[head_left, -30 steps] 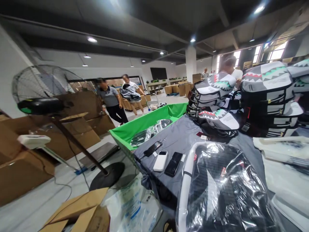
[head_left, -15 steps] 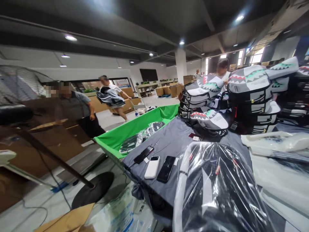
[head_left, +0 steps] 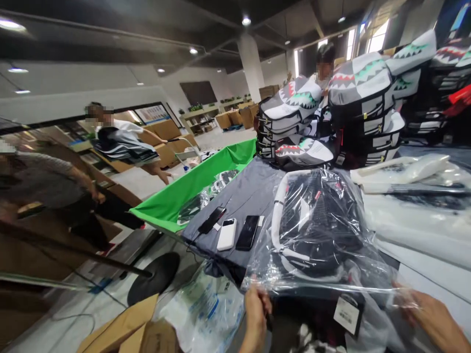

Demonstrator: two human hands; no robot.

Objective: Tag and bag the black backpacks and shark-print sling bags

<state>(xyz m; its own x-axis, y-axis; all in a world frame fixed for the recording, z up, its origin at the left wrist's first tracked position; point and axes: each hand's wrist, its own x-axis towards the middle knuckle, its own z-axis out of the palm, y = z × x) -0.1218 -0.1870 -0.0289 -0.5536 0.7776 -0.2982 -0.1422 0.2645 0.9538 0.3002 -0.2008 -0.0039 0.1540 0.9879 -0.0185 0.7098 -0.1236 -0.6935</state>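
Observation:
A black backpack with white trim lies in a clear plastic bag [head_left: 316, 230] on the grey-covered table [head_left: 250, 189]. My left hand [head_left: 256, 314] pinches the bag's near left edge at the bottom of the view. My right hand [head_left: 429, 314] grips the near right edge through the plastic. A white hang tag [head_left: 346, 315] dangles below the bag's rim between my hands.
Two dark phones [head_left: 247, 232] and a white power bank [head_left: 226, 234] lie left of the bag. Shark-print backpacks [head_left: 360, 103] are stacked behind. A green cloth bin [head_left: 172, 201], a fan base [head_left: 153, 277], cardboard boxes [head_left: 125, 328] and walking people [head_left: 121, 142] are on the left. A person [head_left: 324, 61] stands behind the stacks.
The camera tilted down and right. Both my hands came into view gripping the bag's near edge. The two people on the left walked further left.

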